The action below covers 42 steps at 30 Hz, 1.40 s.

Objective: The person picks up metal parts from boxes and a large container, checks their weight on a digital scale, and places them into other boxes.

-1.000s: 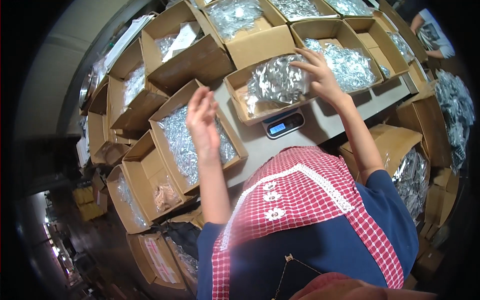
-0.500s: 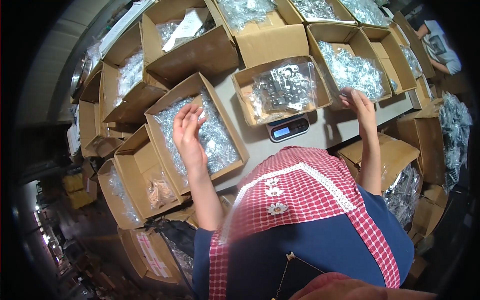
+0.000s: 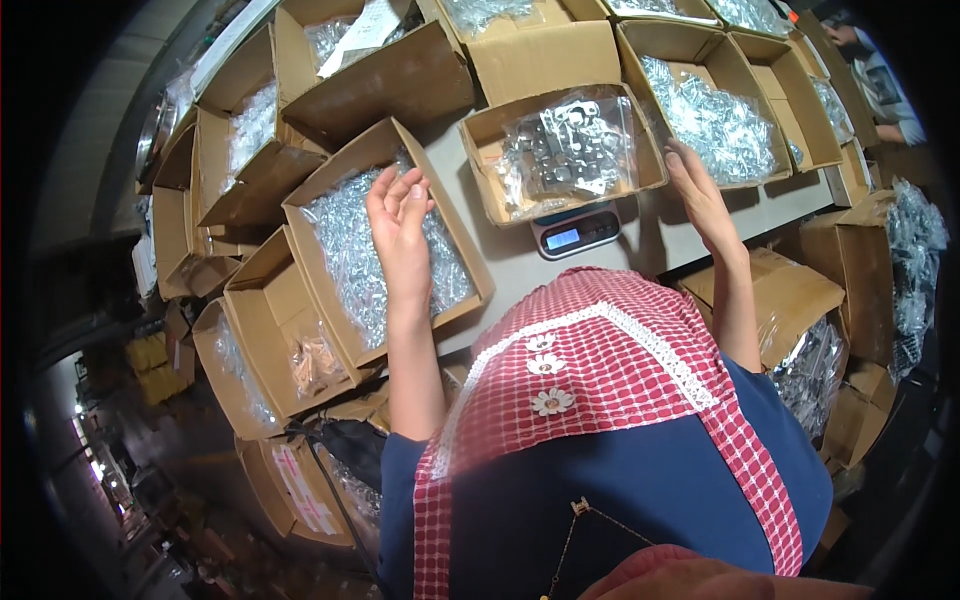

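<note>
My left hand [image 3: 402,230] hovers over a cardboard box [image 3: 462,318] filled with clear bags of small silvery metal parts [image 3: 345,245]. Its fingers are loosely bent and apart, with nothing visible in them. My right hand [image 3: 700,195] is beside the right end of a smaller carton [image 3: 575,205]. The fingers there are stretched out and hold nothing; whether they touch the carton I cannot tell. That carton sits on a digital scale [image 3: 580,235] with a lit display. Inside it lie clear plastic bags of flat metal parts [image 3: 570,150], dark and shiny.
Open cartons of bagged metal parts line the table, among them a box [image 3: 760,185] at the right and a box with copper-coloured pieces [image 3: 318,368] at the left. A paper sheet [image 3: 362,38] rests in a far box. Another person [image 3: 885,85] is at the far right.
My left hand has moved slightly right. My right hand has shifted toward the carton on the scale, its fingers straightening from a bend. The view has shifted a little.
</note>
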Tool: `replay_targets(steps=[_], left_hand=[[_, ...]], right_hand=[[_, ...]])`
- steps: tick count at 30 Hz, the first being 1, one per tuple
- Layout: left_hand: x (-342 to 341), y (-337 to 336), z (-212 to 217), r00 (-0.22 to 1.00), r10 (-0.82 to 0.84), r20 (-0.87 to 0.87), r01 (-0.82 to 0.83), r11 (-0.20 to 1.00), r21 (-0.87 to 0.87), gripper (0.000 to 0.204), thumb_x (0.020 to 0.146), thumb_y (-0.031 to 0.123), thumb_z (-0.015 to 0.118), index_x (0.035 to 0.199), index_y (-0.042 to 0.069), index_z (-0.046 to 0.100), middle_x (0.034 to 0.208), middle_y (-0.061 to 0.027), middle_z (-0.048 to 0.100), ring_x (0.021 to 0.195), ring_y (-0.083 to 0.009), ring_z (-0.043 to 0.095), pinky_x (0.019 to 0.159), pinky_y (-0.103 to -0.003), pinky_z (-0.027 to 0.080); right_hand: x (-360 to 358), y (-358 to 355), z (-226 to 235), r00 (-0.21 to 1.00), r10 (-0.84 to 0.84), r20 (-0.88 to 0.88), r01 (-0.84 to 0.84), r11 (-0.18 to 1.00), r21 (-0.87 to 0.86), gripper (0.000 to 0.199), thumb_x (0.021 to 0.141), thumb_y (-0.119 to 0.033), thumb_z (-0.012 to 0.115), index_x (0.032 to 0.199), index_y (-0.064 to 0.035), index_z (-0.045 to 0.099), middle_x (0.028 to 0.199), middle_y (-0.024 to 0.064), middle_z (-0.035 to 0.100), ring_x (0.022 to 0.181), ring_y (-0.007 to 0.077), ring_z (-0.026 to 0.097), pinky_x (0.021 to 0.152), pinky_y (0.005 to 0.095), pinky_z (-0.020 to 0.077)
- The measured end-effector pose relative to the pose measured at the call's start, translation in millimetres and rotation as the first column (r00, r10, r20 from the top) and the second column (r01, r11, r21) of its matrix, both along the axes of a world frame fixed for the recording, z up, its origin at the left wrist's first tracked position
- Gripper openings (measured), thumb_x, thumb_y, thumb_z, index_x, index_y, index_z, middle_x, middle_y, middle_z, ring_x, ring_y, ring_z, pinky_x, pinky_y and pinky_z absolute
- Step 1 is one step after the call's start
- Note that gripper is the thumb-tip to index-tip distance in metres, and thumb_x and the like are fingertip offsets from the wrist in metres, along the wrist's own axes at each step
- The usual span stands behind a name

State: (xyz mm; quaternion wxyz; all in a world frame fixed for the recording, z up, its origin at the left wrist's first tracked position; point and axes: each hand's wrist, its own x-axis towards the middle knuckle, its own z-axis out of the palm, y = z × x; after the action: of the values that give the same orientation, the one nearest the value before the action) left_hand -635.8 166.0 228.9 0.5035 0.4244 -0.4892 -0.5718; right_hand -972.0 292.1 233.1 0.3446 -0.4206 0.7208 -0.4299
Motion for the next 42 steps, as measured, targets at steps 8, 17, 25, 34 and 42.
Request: replay_targets(steps=[8, 17, 25, 34, 42], left_hand=[[-19, 7, -24, 0.992, -0.014, 0.125, 0.017, 1.000, -0.021, 0.052, 0.095, 0.017, 0.054, 0.135, -0.004, 0.028, 0.126, -0.0174, 0.047, 0.108, -0.0194, 0.051, 0.091, -0.031, 0.044], [-55, -6, -48, 0.569, -0.038, 0.822, 0.273, 0.951, -0.145, 0.054, 0.085, 0.014, 0.055, 0.132, -0.005, 0.040, 0.090, -0.0289, 0.065, 0.087, -0.0457, 0.063, 0.078, -0.047, 0.050], [-27, 13, 53, 0.820, -0.099, 0.564, 0.308, 0.906, -0.289, 0.039, 0.081, -0.001, 0.059, 0.120, -0.006, 0.057, 0.101, -0.0170, 0.067, 0.090, -0.0137, 0.063, 0.080, -0.028, 0.050], [-75, -38, 98, 0.971, -0.179, -0.159, 0.146, 0.969, -0.200, 0.042, 0.096, 0.016, 0.047, 0.134, 0.001, 0.037, 0.094, -0.0152, 0.065, 0.082, -0.0226, 0.066, 0.068, -0.030, 0.054], [-7, -125, -82, 0.789, 0.243, 0.564, -0.010, 0.923, -0.384, 0.061, 0.086, 0.007, 0.056, 0.138, -0.005, 0.028, 0.134, -0.0254, 0.038, 0.117, -0.0325, 0.047, 0.097, -0.039, 0.041]], right_hand=[[-5, -17, -34, 0.998, -0.034, 0.043, 0.034, 0.999, -0.001, 0.072, 0.094, -0.052, 0.047, 0.141, 0.0011, 0.034, 0.140, 0.0171, 0.042, 0.131, 0.0240, 0.037, 0.108, 0.0325, 0.0273], [-8, -44, -47, 0.780, -0.183, 0.598, 0.073, 0.976, 0.204, 0.063, 0.090, -0.055, 0.052, 0.118, 0.0020, 0.055, 0.097, 0.0099, 0.062, 0.080, 0.0183, 0.060, 0.071, 0.0338, 0.0502], [-16, 28, -5, 0.562, 0.113, 0.819, -0.175, 0.985, -0.016, 0.060, 0.088, -0.044, 0.058, 0.129, -0.0030, 0.045, 0.110, 0.0093, 0.059, 0.094, 0.0151, 0.061, 0.072, 0.0295, 0.0536], [-69, 45, 72, 0.465, 0.013, 0.885, 0.481, 0.835, -0.265, 0.058, 0.077, -0.036, 0.062, 0.120, 0.0010, 0.049, 0.100, 0.0164, 0.060, 0.087, 0.0262, 0.063, 0.080, 0.0427, 0.0548], [-283, 8, 137, 0.603, -0.329, 0.727, 0.750, 0.545, -0.375, 0.060, 0.072, -0.048, 0.069, 0.115, -0.0083, 0.055, 0.099, 0.0083, 0.062, 0.087, 0.0212, 0.062, 0.076, 0.0369, 0.0538]])
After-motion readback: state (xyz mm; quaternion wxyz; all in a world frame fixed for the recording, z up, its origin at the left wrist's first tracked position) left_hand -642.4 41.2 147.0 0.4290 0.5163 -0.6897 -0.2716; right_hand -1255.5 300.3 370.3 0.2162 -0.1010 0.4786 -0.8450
